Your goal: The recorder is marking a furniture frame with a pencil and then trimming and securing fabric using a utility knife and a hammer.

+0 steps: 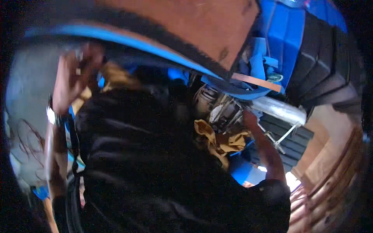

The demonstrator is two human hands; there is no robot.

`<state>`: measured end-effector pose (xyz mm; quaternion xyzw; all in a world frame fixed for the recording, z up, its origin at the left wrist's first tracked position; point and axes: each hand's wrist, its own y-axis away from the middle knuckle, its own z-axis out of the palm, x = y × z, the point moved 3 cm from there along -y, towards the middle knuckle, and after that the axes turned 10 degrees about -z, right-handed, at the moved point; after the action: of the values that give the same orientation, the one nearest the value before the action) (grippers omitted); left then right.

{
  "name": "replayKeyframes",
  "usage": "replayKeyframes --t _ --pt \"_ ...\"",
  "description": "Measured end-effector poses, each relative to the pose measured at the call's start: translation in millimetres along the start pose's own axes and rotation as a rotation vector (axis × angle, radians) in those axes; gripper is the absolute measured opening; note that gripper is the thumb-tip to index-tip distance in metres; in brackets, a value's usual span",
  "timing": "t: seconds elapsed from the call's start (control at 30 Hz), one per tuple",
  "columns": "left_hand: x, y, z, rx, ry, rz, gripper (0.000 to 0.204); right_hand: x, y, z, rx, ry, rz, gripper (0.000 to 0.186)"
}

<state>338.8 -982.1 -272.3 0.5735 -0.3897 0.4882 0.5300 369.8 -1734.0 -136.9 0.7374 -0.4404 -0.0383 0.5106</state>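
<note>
My left hand (79, 73), with a metal watch (51, 115) at the wrist, is raised at the upper left beside a blurred tan cloth (118, 75); its fingers look bent but are smeared. My right hand (247, 113) reaches up into dark metal machinery (221, 112) just under a shiny metal bar (278, 109); its fingers are hidden. Crumpled tan cloths (229, 141) hang below that machinery, beside my right forearm. Black fabric fills the middle of the view, between my arms.
A brown panel (202, 31) with blue and black edging crosses the top. Blue plastic (281, 46) holds scraps and a green coil near the upper right, beside black ribbed material (326, 62). A grey surface (29, 97) with cables is at the left; a brown ribbed surface (330, 163) curves at the right.
</note>
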Motion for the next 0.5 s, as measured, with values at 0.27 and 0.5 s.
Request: replayKeyframes --t 0.27,0.5 --pt "35.5 -16.6 44.0 -0.494 -1.229 0.016 0.013 -194.6 -57.5 72.2 0.167 -0.568 0.137 0.023" --pt "34.1 -20.3 174.0 -0.692 -1.191 0.520 0.018 -354.3 -59.5 81.7 0.391 -1.278 0.168 0.032"
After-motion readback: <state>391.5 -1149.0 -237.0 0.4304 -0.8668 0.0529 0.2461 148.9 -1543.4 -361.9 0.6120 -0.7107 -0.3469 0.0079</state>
